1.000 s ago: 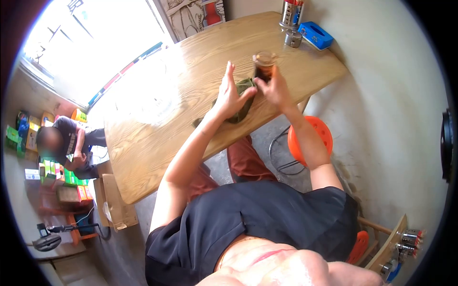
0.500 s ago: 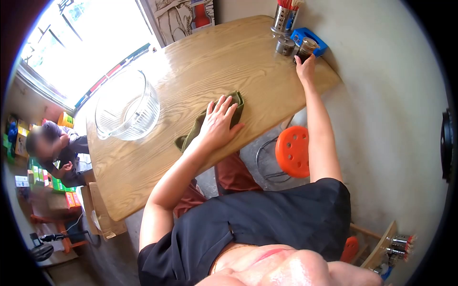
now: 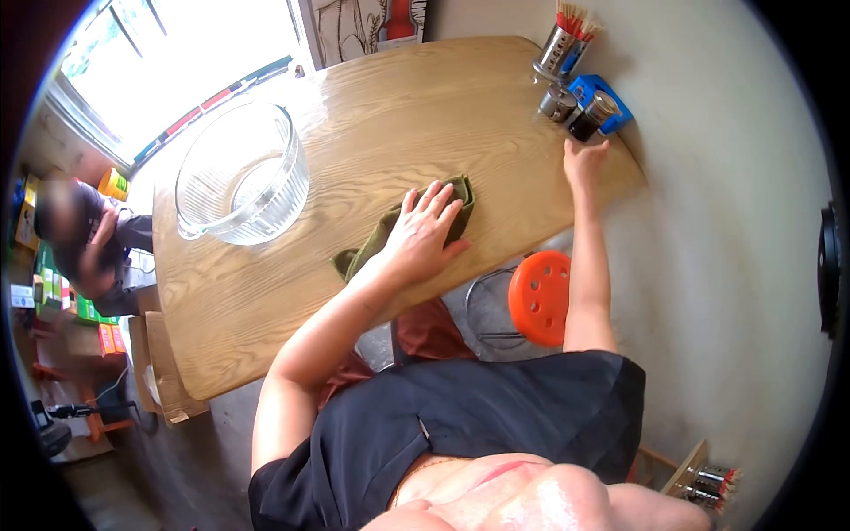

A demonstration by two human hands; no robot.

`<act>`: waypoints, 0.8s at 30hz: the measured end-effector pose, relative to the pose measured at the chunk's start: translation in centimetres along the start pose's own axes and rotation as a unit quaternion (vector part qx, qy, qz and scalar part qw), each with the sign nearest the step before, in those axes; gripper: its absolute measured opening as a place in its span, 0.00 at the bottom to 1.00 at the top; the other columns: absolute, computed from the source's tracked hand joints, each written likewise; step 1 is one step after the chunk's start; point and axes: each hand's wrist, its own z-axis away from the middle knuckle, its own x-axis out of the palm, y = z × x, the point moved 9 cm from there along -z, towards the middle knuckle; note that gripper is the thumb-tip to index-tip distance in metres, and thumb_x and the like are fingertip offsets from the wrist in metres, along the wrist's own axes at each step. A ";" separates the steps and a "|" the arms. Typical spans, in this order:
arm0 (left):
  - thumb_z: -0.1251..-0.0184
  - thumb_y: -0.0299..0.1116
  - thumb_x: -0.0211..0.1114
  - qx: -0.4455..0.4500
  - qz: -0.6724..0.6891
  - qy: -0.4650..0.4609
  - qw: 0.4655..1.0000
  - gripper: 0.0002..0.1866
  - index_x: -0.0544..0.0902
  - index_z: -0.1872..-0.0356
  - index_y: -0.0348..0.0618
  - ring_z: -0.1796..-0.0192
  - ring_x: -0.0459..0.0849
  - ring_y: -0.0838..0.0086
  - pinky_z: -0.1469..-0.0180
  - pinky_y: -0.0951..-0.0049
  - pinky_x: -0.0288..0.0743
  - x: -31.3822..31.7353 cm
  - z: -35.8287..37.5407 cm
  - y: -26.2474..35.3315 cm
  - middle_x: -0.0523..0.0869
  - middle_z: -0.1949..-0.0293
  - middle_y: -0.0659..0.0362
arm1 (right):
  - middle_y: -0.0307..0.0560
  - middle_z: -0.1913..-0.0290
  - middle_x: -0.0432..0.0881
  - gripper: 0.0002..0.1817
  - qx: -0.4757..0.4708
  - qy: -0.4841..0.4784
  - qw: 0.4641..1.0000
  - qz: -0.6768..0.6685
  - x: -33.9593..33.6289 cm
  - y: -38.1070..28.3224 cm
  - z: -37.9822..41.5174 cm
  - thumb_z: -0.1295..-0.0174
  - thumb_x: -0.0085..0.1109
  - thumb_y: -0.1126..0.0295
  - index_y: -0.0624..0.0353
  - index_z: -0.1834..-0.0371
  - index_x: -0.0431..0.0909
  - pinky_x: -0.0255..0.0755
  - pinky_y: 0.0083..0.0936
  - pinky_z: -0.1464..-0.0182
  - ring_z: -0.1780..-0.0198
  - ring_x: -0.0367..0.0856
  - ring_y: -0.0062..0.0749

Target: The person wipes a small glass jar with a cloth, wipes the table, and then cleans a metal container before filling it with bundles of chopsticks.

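Observation:
My left hand (image 3: 425,232) lies flat with spread fingers on a folded dark green cloth (image 3: 382,233), which rests on the wooden table (image 3: 372,115). Near the table's right corner is my right hand (image 3: 584,162), thumb and fingers apart and holding nothing. Just beyond its fingertips stands a glass jar (image 3: 588,122) with dark contents and a metal-coloured lid. Beside the jar are a small metal pot (image 3: 557,103), a blue box (image 3: 614,99) and a perforated metal holder (image 3: 558,51) full of chopsticks.
A large clear ribbed bowl (image 3: 292,177) stands on the table's left side. An orange stool (image 3: 540,296) is below the near edge. The wall (image 3: 717,177) borders the right side. At the far left sits another person (image 3: 93,230) beside a cardboard box (image 3: 164,367).
My right hand has let go of the glass jar and drawn back slightly from it. My left hand remains flat on the cloth. The whole view has shifted a little.

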 end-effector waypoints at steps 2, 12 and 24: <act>0.38 0.51 0.61 0.000 0.014 -0.002 1.000 0.33 0.70 0.38 0.37 0.27 0.56 0.53 0.28 0.48 0.47 -0.1 -0.1 0.0 0.64 0.32 0.45 | 0.72 0.41 0.62 0.45 -0.090 0.026 0.995 0.027 -4.2 -6.3 4.7 0.50 0.69 0.68 0.81 0.37 0.49 0.54 0.46 0.34 0.37 0.62 0.59; 0.41 0.46 0.65 -0.009 0.015 0.004 1.000 0.32 0.71 0.40 0.37 0.27 0.57 0.53 0.29 0.48 0.49 -0.2 -0.2 0.0 0.65 0.33 0.45 | 0.63 0.42 0.66 0.26 -0.343 0.028 0.939 0.002 3.5 -18.2 -10.0 0.45 0.56 0.76 0.69 0.43 0.62 0.64 0.41 0.38 0.41 0.67 0.58; 0.40 0.45 0.63 -0.020 0.040 -0.010 0.999 0.30 0.72 0.41 0.37 0.28 0.57 0.54 0.30 0.46 0.50 -0.3 -0.6 -0.5 0.66 0.34 0.45 | 0.68 0.51 0.78 0.17 -0.166 -0.103 0.962 0.190 14.6 -13.7 -21.9 0.43 0.51 0.70 0.65 0.51 0.76 0.71 0.41 0.43 0.45 0.76 0.55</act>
